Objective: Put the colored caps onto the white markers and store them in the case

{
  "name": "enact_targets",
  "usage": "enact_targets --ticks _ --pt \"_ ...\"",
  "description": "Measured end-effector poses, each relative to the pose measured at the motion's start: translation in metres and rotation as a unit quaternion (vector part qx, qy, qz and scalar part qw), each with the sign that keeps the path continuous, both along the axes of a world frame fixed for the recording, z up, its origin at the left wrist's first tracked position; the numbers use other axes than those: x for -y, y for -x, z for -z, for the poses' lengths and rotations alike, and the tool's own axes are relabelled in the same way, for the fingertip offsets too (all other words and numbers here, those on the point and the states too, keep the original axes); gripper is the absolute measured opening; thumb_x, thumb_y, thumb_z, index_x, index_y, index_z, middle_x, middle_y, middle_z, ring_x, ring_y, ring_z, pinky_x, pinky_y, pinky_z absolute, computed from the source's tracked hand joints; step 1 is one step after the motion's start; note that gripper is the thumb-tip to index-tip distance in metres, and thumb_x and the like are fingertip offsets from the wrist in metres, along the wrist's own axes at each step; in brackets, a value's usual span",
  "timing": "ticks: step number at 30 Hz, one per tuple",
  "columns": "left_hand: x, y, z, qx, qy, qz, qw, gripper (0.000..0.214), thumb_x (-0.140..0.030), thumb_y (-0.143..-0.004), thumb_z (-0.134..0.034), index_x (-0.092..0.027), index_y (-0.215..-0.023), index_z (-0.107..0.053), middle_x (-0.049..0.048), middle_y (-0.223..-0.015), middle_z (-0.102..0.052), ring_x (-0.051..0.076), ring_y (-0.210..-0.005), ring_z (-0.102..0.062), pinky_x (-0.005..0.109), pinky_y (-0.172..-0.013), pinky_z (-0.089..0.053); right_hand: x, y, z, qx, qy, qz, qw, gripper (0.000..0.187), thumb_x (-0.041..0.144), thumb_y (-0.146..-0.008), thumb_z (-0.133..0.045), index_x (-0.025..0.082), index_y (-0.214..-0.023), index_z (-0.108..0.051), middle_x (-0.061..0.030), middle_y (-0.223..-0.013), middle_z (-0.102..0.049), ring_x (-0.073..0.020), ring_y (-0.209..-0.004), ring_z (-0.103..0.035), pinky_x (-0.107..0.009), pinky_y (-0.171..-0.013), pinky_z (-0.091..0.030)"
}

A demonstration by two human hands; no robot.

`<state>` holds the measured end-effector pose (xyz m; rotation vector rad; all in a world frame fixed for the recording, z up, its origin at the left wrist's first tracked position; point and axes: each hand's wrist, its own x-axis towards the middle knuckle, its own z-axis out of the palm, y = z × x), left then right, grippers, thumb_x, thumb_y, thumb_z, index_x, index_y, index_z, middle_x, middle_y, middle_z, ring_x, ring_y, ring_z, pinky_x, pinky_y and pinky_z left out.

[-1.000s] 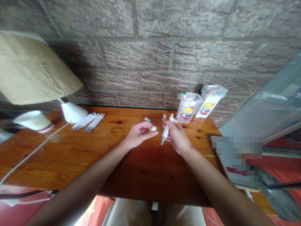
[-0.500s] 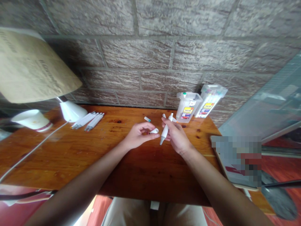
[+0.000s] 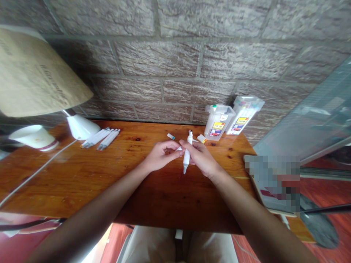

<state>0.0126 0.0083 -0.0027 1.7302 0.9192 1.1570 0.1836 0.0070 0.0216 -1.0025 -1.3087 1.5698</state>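
My right hand (image 3: 202, 157) is closed on a white marker pen (image 3: 187, 153), uncapped at both ends, its grey tapered tip pointing down toward me. Close beside it, my left hand (image 3: 162, 156) pinches a small white marker cap (image 3: 179, 148), mostly covered by the fingers. Behind the hands, a loose white cap with a teal end (image 3: 170, 136) lies on the wooden table (image 3: 153, 197). A white cap with a yellow-orange end (image 3: 202, 138) lies just past my right hand.
Several white markers (image 3: 102, 138) lie by the base of a lamp (image 3: 81, 126) on the left, near a paper cup (image 3: 34, 138). Two clear plastic marker cases (image 3: 218, 122) stand against the brick wall. A blurred-out tablet-like device (image 3: 270, 204) rests at the right edge.
My right hand has shifted left and turned the marker more upright. The left-hand cap is now close to the marker and shows less. The yellow-orange cap has come into fuller view.
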Motion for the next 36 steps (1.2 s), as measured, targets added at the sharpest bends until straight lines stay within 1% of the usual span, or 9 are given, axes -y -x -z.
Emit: enact_targets --ticks 3,5,9,12,19,24,27,30,36 --pt "0.0000 -0.0003 -0.0004 0.003 0.007 0.011 1.000 0.029 -0.042 -0.083 -0.076 -0.013 -0.086 -0.072 0.0060 -0.084 -0.075 0.015 -0.077 -0.070 0.025 -0.074 -0.055 0.0003 0.0005 -0.0010 -0.003 -0.010 0.004 1.000 0.046 0.062 -0.073 -0.073 0.020 -0.064 -0.059 0.0068 -0.053 -0.046 -0.0071 -0.048 -0.034 -0.025 -0.048 -0.025" --pt "0.0002 -0.0005 -0.0010 0.006 0.019 0.011 1.000 0.031 -0.043 -0.084 -0.075 -0.013 -0.088 -0.073 0.0065 -0.086 -0.076 0.016 -0.078 -0.070 0.026 -0.076 -0.056 -0.0004 -0.0003 -0.0017 -0.005 -0.009 0.015 1.000 0.045 0.061 -0.075 -0.071 0.020 -0.063 -0.058 0.0069 -0.051 -0.044 -0.0075 -0.048 -0.035 -0.025 -0.049 -0.026" --pt "-0.0001 0.0001 -0.0015 0.017 0.043 -0.006 0.999 0.036 -0.048 -0.083 -0.075 -0.013 -0.090 -0.073 0.0072 -0.087 -0.075 0.017 -0.079 -0.072 0.029 -0.078 -0.057 -0.0028 -0.0030 -0.0017 0.004 -0.016 0.048 0.999 0.045 0.060 -0.077 -0.071 0.021 -0.063 -0.054 0.0083 -0.046 -0.039 -0.0076 -0.044 -0.031 -0.026 -0.046 -0.023" --pt "-0.0001 0.0007 -0.0019 0.024 0.045 -0.014 0.999 0.038 -0.050 -0.081 -0.076 -0.013 -0.090 -0.072 0.0060 -0.086 -0.075 0.016 -0.078 -0.072 0.028 -0.079 -0.058 -0.0035 -0.0041 -0.0005 0.007 -0.026 0.056 0.998 0.045 0.060 -0.079 -0.070 0.021 -0.064 -0.053 0.0084 -0.046 -0.038 -0.0075 -0.043 -0.030 -0.026 -0.046 -0.022" --pt "0.0004 0.0008 -0.0041 0.003 0.019 -0.018 1.000 0.038 -0.052 -0.088 -0.069 -0.014 -0.090 -0.070 0.0045 -0.079 -0.073 0.014 -0.075 -0.070 0.026 -0.076 -0.057 -0.0003 -0.0012 0.0023 0.018 -0.026 0.004 0.999 0.044 0.060 -0.080 -0.069 0.021 -0.063 -0.057 0.0077 -0.048 -0.039 -0.0077 -0.045 -0.031 -0.024 -0.046 -0.025" --pt "0.0013 0.0002 -0.0057 -0.005 0.001 -0.004 1.000 0.041 -0.056 -0.089 -0.066 -0.015 -0.089 -0.067 0.0048 -0.081 -0.074 0.014 -0.074 -0.069 0.026 -0.073 -0.057 0.0010 0.0004 0.0039 0.029 -0.032 -0.023 0.999 0.044 0.061 -0.081 -0.068 0.022 -0.064 -0.059 0.0047 -0.051 -0.047 -0.0104 -0.050 -0.041 -0.024 -0.049 -0.031" --pt "0.0020 -0.0002 -0.0074 -0.008 -0.001 -0.003 1.000 0.042 -0.057 -0.088 -0.065 -0.015 -0.088 -0.067 0.0049 -0.080 -0.074 0.014 -0.072 -0.068 0.025 -0.070 -0.056 0.0018 0.0001 0.0037 0.030 -0.033 -0.022 0.999 0.044 0.060 -0.081 -0.069 0.022 -0.063 -0.059 0.0048 -0.051 -0.047 -0.0111 -0.053 -0.046 -0.024 -0.051 -0.033" --pt "0.0019 0.0002 -0.0073 -0.010 0.004 0.001 1.000 0.042 -0.057 -0.089 -0.065 -0.015 -0.088 -0.068 0.0052 -0.080 -0.074 0.014 -0.070 -0.068 0.025 -0.069 -0.056 0.0022 -0.0002 0.0033 0.029 -0.031 -0.023 0.999 0.043 0.059 -0.081 -0.069 0.022 -0.064 -0.058 0.0059 -0.051 -0.044 -0.0104 -0.052 -0.044 -0.023 -0.051 -0.033" --pt "0.0012 0.0021 -0.0043 -0.007 0.003 0.006 1.000 0.039 -0.053 -0.090 -0.065 -0.014 -0.091 -0.068 0.0053 -0.080 -0.074 0.014 -0.069 -0.068 0.024 -0.066 -0.055 0.0009 0.0001 0.0052 0.028 -0.044 -0.033 0.998 0.042 0.058 -0.083 -0.067 0.021 -0.065 -0.059 0.0048 -0.054 -0.050 -0.0097 -0.053 -0.042 -0.023 -0.051 -0.032"
